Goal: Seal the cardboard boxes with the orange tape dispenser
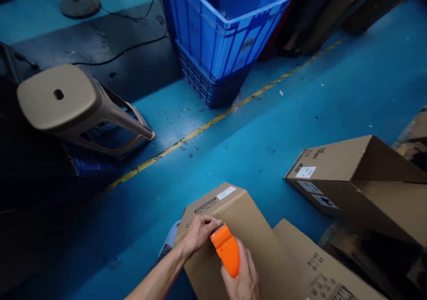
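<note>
At six o'clock, over the box (260, 229), the orange tool (228, 252) looks light and stiff, best held by its fat end, where the right hand (246, 271) grips it. The left hand (199, 232) curls fingers at its eleven-o'clock tip; whether gripping, I can't tell.

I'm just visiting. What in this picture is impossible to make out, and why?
All in the head view:
Whatever the left hand may pinch: hidden by its curled fingers.
Lower end of the orange tool: covered by the right hand.
Small print on the white label: too small.
Far rim of the blue crate: cut off by the top edge.
</note>
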